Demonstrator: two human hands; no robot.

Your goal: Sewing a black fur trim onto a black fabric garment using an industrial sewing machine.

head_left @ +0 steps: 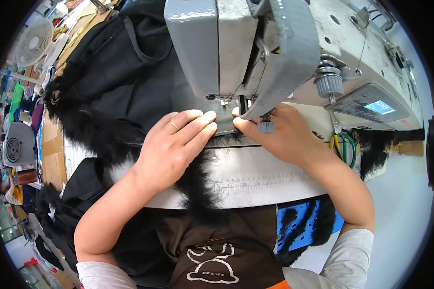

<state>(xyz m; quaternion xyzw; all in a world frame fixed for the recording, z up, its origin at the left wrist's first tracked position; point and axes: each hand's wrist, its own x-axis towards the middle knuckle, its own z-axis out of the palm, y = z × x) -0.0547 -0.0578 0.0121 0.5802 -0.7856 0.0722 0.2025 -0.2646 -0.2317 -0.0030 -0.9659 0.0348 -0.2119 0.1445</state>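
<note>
Hands [171, 144] touch black fabric [142, 98] at the sewing machine [193, 48].

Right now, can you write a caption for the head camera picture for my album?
Two hands on black cloth with fluffy trim at a sewing machine.

At the left are a white fan [33, 43], a grey boxy device [23, 136] and brown cardboard [52, 144]

Black garment [147, 89], black fur trim [94, 135]; grey-and-white sewing machine [193, 53]; near, light-grey sleeves [103, 277] and brown apron [255, 250] with white outlines [212, 280].
</note>
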